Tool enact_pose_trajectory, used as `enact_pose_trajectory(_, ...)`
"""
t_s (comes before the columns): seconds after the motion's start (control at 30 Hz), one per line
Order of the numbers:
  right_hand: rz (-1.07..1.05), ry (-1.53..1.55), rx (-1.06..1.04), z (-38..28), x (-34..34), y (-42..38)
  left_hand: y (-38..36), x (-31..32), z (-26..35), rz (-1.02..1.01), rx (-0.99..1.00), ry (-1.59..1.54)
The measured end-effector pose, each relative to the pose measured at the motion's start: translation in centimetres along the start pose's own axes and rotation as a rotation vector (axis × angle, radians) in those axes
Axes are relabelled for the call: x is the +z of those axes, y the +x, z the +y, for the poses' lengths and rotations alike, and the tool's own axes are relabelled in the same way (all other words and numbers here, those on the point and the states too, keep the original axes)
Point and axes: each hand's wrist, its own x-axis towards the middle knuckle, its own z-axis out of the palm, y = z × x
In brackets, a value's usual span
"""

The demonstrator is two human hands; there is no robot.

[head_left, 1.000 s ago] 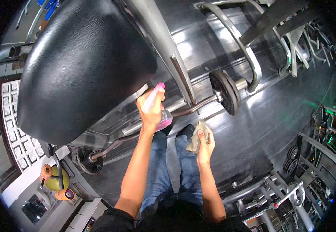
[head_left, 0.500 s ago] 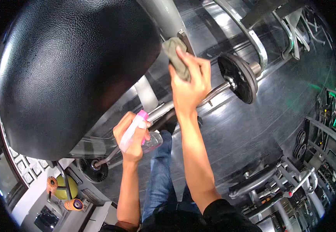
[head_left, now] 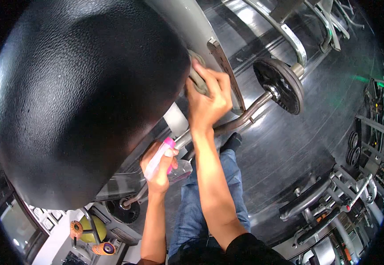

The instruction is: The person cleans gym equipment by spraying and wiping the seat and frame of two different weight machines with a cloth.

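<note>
A large black leather pad [head_left: 85,97] fills the upper left. My right hand [head_left: 209,97] grips a folded grey-green cloth [head_left: 197,77] against the pad's right edge, beside a light grey metal frame [head_left: 194,22]. Lower down, my left hand [head_left: 158,165] is wrapped round a spray bottle [head_left: 181,170] with a pink and white spray head; the clear bottle part points right. Behind both hands runs a bent metal bar [head_left: 245,115], with a black weight plate [head_left: 278,86] on its right end.
Another weight plate [head_left: 123,211] is at the bar's lower left end. My jeans and one dark shoe [head_left: 231,142] show below the bar. Gym machines [head_left: 329,207] stand at the lower right. A yellow-green ball [head_left: 92,227] lies at the lower left.
The pad looks larger and nearer. My right hand has moved slightly left and down with the cloth, now against the pad's edge. My left hand and the bottle appear lower and further right.
</note>
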Motion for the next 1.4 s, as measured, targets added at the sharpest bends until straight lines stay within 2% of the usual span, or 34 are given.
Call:
enact_pose_trajectory(0.13, -0.009, -0.060, 0.074, 0.9, 0.2, -1.0, 0.7, -0.4, 0.0, -0.065, -0.012, 0.072)
enact_pose_trajectory(0.27, 0.057, -0.182, 0.424, 6.5, -1.6, -5.5, 0.6, -1.0, -1.4, -0.045, -0.082, 0.004)
enact_pose_trajectory(0.33, 0.056, -0.131, 0.453, 6.1, -1.1, -5.2, 0.9, -1.2, -1.6, -0.039, -0.113, -0.008)
enact_pose_trajectory(0.4, -0.036, 0.244, 0.939, 4.7, 0.5, -5.0, 1.0, -1.2, -1.6, -0.047, -0.117, 0.050)
enact_pose_trajectory(0.47, 0.011, 0.999, 1.187, 2.9, 2.9, -4.8, 1.3, -1.4, -1.4, -0.078, -0.099, 0.108)
enact_pose_trajectory(0.53, -0.128, 1.322, 1.299, 2.1, 3.7, -3.7, 1.6, -1.8, -1.3, -0.104, -0.076, 0.173)
enact_pose_trajectory(0.57, -0.131, 1.518, 1.260, 2.0, 4.3, -3.4, 1.6, -1.9, -1.4, -0.105, -0.058, 0.147)
enact_pose_trajectory(0.67, -0.147, 1.505, 1.333, 2.1, 3.5, -2.4, 1.5, -2.4, -1.9, -0.099, -0.065, 0.138)
enact_pose_trajectory(0.7, -0.095, 1.536, 1.459, 3.6, 3.1, -3.2, 1.6, -2.5, -2.0, -0.088, -0.077, 0.160)
enact_pose_trajectory(0.73, 0.064, 1.454, 1.442, 4.5, 2.4, -3.8, 1.6, -2.5, -1.9, -0.089, -0.076, 0.160)
enact_pose_trajectory(0.8, 0.193, 1.567, 1.489, 8.4, 0.3, -6.4, 1.4, -2.5, -1.6, -0.084, -0.147, 0.182)
enact_pose_trajectory(0.87, 0.202, 1.982, 1.386, 12.4, -1.2, -8.2, 1.2, -2.9, -1.9, -0.090, -0.147, 0.188)
enact_pose_trajectory(0.9, 0.151, 1.956, 1.473, 12.7, -1.8, -8.2, 1.0, -3.1, -2.2, -0.098, -0.154, 0.193)
enact_pose_trajectory(0.93, 0.153, 1.958, 1.474, 11.0, -1.1, -7.2, 0.9, -3.1, -2.5, -0.098, -0.153, 0.194)
enact_pose_trajectory(1.0, 0.180, 1.636, 1.473, 8.1, 1.4, -5.1, 0.6, -2.9, -2.9, -0.080, -0.153, 0.143)
enact_pose_trajectory(1.03, -0.035, 1.944, 1.555, 9.7, 2.2, -6.0, 0.7, -2.9, -3.0, -0.080, -0.150, 0.146)
enact_pose_trajectory(1.07, -0.071, 1.627, 1.404, 4.1, 2.4, -2.7, 0.8, -2.9, -3.0, -0.093, -0.108, 0.131)
enact_pose_trajectory(1.13, 0.023, 1.729, 1.466, 4.1, 3.1, -2.5, 0.3, -2.8, -2.6, -0.104, -0.071, 0.124)
enact_pose_trajectory(1.2, -0.026, 1.847, 1.461, 5.1, 0.5, -3.5, 0.1, -2.2, -2.3, -0.047, -0.123, 0.001)
enact_pose_trajectory(1.23, 0.044, 1.637, 1.476, 4.4, -0.9, -3.0, 0.3, -2.1, -2.2, -0.045, -0.113, -0.001)
enact_pose_trajectory(1.27, 0.270, 1.513, 1.528, 3.7, -1.9, -2.2, 0.3, -2.1, -2.2, -0.066, -0.094, 0.010)
enact_pose_trajectory(1.33, 0.325, 1.514, 1.329, 4.5, -3.8, -3.4, 0.1, -2.1, -2.0, -0.081, -0.076, 0.017)
enact_pose_trajectory(1.37, 0.312, 1.515, 1.323, 5.4, -4.3, -3.8, 0.1, -2.0, -1.9, -0.086, -0.054, 0.013)
enact_pose_trajectory(1.4, 0.186, 1.576, 1.366, 5.2, -4.8, -3.4, -0.1, -1.9, -1.9, -0.090, -0.037, 0.009)
